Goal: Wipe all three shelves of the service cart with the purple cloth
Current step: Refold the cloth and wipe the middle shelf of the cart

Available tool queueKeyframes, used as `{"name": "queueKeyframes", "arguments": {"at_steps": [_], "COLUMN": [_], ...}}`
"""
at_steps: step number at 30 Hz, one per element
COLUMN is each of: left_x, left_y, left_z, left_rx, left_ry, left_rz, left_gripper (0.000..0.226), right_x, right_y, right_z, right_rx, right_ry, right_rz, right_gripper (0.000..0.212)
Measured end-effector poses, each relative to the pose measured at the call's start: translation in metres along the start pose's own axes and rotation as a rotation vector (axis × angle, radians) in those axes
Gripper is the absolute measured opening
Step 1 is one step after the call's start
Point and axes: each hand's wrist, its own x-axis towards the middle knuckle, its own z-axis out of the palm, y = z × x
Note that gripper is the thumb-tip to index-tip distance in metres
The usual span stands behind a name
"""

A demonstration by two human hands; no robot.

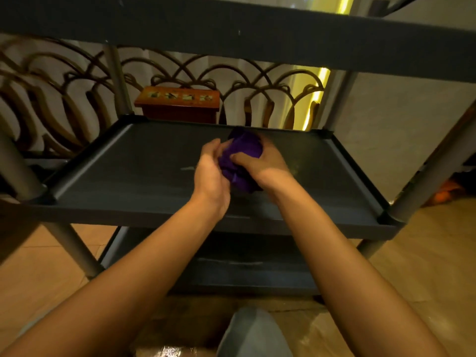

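Both hands meet over the middle shelf [144,161] of the dark service cart [257,29], right of its centre and toward the far rim, with the purple cloth [240,161] bunched into a wad between them. On the near left side of the wad the left hand [210,167] curls its fingers against the fabric, while the right hand [265,162] wraps it from the right, thumb pressed across the near face of the cloth and fingers closed over the far top. So each hand is clenched on the cloth rather than spread flat, and whether the wad's underside touches the shelf surface cannot be told. A pale smear [189,168] marks the shelf just left of the left hand. Above, the underside of the top shelf spans the upper part of the view, and the bottom shelf [247,269] shows below between the forearms, streaked with faint light marks. Grey posts [425,181] stand at the corners. Beyond the far rim sits a reddish wooden box [179,103] in front of a brown scrollwork screen [64,99], and a tan tiled floor [425,253] lies to the near right
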Motion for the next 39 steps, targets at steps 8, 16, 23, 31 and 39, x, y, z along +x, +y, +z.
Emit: {"name": "queueKeyframes", "arguments": {"at_steps": [8,16,23,31,39], "left_x": [0.055,0.084,0.092,0.103,0.11], "left_y": [0.062,0.091,0.109,0.102,0.1], "left_z": [-0.12,-0.242,-0.253,-0.269,-0.279], "left_rx": [1.74,2.084,2.195,2.225,2.185], "left_ry": [-0.02,0.14,0.031,-0.019,0.004], "left_rz": [0.472,-0.082,-0.122,-0.25,-0.21], "left_gripper": [0.069,0.106,0.116,0.106,0.124], "right_x": [0.05,0.064,0.099,0.123,0.113], "right_y": [0.043,0.103,0.119,0.144,0.086], "right_z": [-0.072,-0.056,-0.11,-0.056,0.093], "right_rx": [-0.29,-0.707,-0.836,-0.659,-0.584], "right_ry": [0.249,0.159,0.253,0.252,0.053], "right_rz": [-0.023,-0.061,0.178,0.143,-0.048], "right_gripper": [0.039,0.049,0.057,0.044,0.043]}}
